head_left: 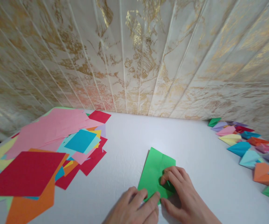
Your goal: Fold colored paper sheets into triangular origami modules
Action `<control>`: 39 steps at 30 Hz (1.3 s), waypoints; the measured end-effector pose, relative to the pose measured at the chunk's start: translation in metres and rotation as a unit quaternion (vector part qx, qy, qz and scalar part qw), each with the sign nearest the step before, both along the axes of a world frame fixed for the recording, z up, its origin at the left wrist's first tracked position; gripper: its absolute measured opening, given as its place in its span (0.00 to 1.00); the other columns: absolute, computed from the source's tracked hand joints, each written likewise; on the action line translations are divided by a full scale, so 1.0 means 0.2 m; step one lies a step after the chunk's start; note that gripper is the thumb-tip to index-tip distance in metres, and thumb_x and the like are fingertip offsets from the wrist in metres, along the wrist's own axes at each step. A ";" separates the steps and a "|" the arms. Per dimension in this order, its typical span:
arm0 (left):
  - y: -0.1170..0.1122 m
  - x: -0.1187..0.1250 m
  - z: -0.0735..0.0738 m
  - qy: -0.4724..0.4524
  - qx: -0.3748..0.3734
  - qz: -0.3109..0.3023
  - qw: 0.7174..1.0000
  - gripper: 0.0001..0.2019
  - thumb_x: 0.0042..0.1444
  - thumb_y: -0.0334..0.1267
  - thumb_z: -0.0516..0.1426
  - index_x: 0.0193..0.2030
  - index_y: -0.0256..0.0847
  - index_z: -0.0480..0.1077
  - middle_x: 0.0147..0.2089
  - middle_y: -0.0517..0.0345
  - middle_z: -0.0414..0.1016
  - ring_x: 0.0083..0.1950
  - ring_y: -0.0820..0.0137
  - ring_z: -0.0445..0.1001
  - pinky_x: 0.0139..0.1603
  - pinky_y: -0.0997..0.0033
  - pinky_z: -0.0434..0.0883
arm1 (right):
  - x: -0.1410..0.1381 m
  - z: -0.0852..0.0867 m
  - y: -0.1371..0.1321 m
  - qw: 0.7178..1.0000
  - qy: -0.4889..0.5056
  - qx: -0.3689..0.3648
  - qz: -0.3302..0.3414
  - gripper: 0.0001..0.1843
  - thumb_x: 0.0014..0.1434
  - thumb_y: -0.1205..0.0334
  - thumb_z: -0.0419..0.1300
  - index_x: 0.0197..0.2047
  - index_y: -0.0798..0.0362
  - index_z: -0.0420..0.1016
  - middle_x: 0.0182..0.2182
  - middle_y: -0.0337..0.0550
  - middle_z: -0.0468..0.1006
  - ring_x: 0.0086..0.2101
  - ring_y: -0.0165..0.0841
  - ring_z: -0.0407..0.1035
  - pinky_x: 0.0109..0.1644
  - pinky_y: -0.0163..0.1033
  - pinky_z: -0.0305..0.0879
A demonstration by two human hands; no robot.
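Note:
A folded sheet of green paper (151, 171) lies flat on the white table, its upper corners angled. My left hand (140, 207) rests on the lower edge of the paper, fingers bent and pressing it down. At the right edge, my right hand (182, 194) has its fingers curled over the paper, with the thumb at the bottom corner. The fingers cover the paper's lower right part, so the fold there is partly hidden.
Loose coloured sheets spread over the left of the table (122, 137), among them a large red sheet (24, 172), pink sheets (52, 126) and a blue square (80, 141). Folded paper shapes (239, 149) line the right side. A gold-patterned curtain (134, 62) hangs behind.

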State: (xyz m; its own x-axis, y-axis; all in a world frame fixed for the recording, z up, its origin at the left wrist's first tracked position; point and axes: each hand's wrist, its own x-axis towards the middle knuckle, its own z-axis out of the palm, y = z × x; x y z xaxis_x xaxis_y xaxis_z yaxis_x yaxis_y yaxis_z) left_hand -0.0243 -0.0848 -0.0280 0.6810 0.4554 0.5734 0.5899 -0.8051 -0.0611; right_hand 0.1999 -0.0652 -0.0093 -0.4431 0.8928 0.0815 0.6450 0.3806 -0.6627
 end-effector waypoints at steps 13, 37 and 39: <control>-0.09 0.00 -0.03 0.142 -0.073 0.028 0.987 0.20 0.67 0.53 0.54 0.57 0.41 0.71 0.59 0.53 0.76 0.49 0.63 0.71 0.50 0.62 0.62 | 0.07 0.08 0.04 0.995 0.086 0.006 -0.046 0.13 0.60 0.75 0.50 0.42 0.49 0.70 0.39 0.43 0.74 0.44 0.39 0.66 0.50 0.46 0.63; 0.17 -0.08 0.18 -0.008 -0.266 -0.075 0.961 0.07 0.66 0.30 0.57 0.35 0.43 0.71 0.35 0.63 0.73 0.38 0.69 0.68 0.42 0.67 0.61 | -0.11 0.11 -0.07 0.998 -0.021 -0.007 -0.060 0.19 0.45 0.76 0.63 0.40 0.51 0.68 0.43 0.42 0.69 0.44 0.41 0.61 0.50 0.50 0.59; 0.18 -0.06 0.19 -0.032 -0.315 -0.038 0.948 0.08 0.62 0.28 0.61 0.34 0.42 0.69 0.34 0.65 0.72 0.38 0.69 0.68 0.42 0.68 0.61 | -0.11 0.10 -0.08 0.997 -0.022 -0.010 -0.067 0.19 0.44 0.76 0.63 0.40 0.51 0.68 0.44 0.43 0.69 0.45 0.42 0.61 0.51 0.51 0.59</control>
State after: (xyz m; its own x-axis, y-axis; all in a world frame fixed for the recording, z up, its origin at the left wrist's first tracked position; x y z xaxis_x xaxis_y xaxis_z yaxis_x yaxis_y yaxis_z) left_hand -0.0354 -0.0483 0.0099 0.6984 0.6723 0.2457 0.5152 -0.7104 0.4795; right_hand 0.1780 -0.0802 0.0117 -0.3218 0.9457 0.0467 0.7187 0.2760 -0.6382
